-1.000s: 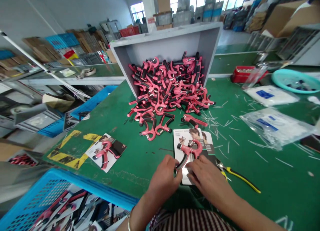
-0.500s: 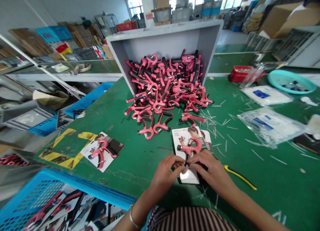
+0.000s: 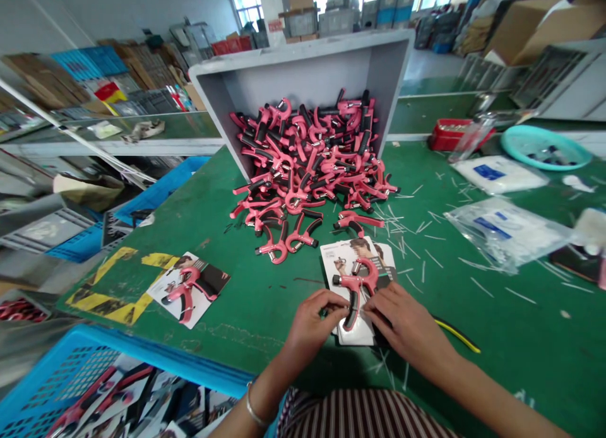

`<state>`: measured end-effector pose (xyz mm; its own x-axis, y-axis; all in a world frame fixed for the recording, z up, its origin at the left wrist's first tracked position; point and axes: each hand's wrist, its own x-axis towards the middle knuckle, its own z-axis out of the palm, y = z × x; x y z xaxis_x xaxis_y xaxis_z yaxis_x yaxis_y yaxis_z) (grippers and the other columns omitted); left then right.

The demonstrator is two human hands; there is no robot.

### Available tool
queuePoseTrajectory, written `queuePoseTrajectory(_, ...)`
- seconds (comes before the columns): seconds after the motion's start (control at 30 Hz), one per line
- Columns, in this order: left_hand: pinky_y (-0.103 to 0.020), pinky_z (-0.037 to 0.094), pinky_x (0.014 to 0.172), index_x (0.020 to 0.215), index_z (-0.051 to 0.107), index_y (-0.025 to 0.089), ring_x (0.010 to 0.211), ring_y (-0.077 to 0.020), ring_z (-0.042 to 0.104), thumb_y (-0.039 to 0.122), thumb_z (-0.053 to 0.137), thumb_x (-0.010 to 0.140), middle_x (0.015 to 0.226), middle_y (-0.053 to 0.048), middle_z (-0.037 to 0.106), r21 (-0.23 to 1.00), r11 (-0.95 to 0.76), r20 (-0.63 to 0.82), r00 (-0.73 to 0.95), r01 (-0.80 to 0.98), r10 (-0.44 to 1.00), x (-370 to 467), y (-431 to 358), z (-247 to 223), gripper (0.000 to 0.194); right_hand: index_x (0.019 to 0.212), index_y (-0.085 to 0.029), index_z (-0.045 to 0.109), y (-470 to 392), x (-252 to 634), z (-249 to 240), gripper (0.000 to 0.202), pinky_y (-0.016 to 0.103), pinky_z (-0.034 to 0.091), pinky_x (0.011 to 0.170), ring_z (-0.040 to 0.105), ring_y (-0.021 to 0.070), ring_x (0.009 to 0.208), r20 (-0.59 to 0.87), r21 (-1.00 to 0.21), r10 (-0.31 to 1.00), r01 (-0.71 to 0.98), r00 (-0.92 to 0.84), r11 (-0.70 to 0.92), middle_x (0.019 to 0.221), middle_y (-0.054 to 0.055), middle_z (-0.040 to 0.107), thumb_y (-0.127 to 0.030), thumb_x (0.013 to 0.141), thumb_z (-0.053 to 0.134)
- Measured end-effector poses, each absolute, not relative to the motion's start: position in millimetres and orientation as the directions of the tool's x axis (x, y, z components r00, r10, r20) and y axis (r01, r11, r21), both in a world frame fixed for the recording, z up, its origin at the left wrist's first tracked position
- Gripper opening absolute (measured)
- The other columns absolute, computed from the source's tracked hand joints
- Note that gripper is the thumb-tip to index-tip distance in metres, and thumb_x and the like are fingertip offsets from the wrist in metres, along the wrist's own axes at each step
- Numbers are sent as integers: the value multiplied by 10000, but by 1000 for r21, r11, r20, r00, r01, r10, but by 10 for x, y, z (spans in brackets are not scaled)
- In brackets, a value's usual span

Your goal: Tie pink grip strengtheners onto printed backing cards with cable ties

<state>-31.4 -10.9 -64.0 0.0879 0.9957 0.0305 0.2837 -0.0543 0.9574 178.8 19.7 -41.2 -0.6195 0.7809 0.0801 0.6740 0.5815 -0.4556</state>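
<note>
A pink hand grip strengthener (image 3: 364,279) with black padded handles lies on a small stack of printed cards (image 3: 334,255) in front of me. My left hand (image 3: 315,321) pinches with thumb and forefinger at the left edge of its lower handle. From the other side, my right hand (image 3: 400,315) has its fingertips pressed together between the two handles. Whatever thin thing the fingertips hold is too small to make out. Yellow-handled pliers (image 3: 458,334) lie partly hidden beyond my right hand. At the left, another hand grip strengthener (image 3: 189,285) rests on its own card (image 3: 201,308).
A tipped grey bin (image 3: 303,53) spills a heap of hand grips (image 3: 307,160) onto the green table. Thin white strips (image 3: 433,259) are scattered to the right, near plastic bags (image 3: 509,230), a red box (image 3: 447,135) and a turquoise tray (image 3: 544,141). A blue basket (image 3: 156,356) stands lower left.
My two hands have drawn slightly apart at the lower handle, showing more of it. The right hand has shifted a little to the right. The view has moved slightly.
</note>
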Motion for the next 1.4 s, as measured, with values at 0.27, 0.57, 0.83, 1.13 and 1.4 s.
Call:
queuePoseTrajectory(0.27, -240, 469, 759, 870, 731, 174, 807, -160, 632, 160, 680, 829, 844, -33, 692, 943, -72, 30, 132, 324, 991, -314, -111, -564, 67, 865, -186, 634, 191, 1686, -319, 193, 379, 431, 780, 510, 243, 849, 112, -382, 755, 673, -646, 633, 861, 77, 630, -250, 978, 491)
queuePoseTrajectory(0.57, -255, 472, 775, 914, 715, 188, 825, -166, 646, 181, 663, 845, 863, -26, 705, 959, -19, -35, 184, 281, 982, -319, -96, -527, 87, 860, -189, 618, 205, 1643, -338, 146, 354, 419, 777, 523, 224, 836, 183, -491, 738, 590, -650, 641, 851, 55, 640, -234, 967, 530)
queuePoseTrajectory(0.83, -275, 436, 800, 846, 682, 185, 832, -159, 602, 193, 602, 908, 842, -18, 669, 883, -159, 63, 225, 441, 972, -383, -138, -445, 102, 909, -207, 640, 201, 1598, -358, 96, 368, 410, 811, 533, 232, 886, 176, -586, 777, 570, -604, 576, 884, 45, 667, -299, 929, 617)
queuePoseTrajectory(1.13, -382, 451, 942, 1057, 599, 204, 1049, -232, 568, 170, 704, 806, 1084, -74, 631, 826, -230, 184, 140, 515, 973, -235, -285, -560, 274, 884, -214, 599, 150, 1640, -387, 76, 394, 409, 899, 549, 211, 964, 238, -770, 782, 378, -577, 514, 966, 43, 653, -226, 952, 567)
queuePoseTrajectory(1.4, -490, 391, 1044, 1064, 642, 224, 1174, -265, 540, 229, 604, 904, 1203, -105, 631, 744, -207, 245, 28, 635, 969, -323, -327, -865, 164, 904, -224, 645, 125, 1749, -570, 149, 384, 457, 894, 545, 209, 1007, 225, -843, 764, 273, -605, 464, 949, 43, 698, -240, 976, 515)
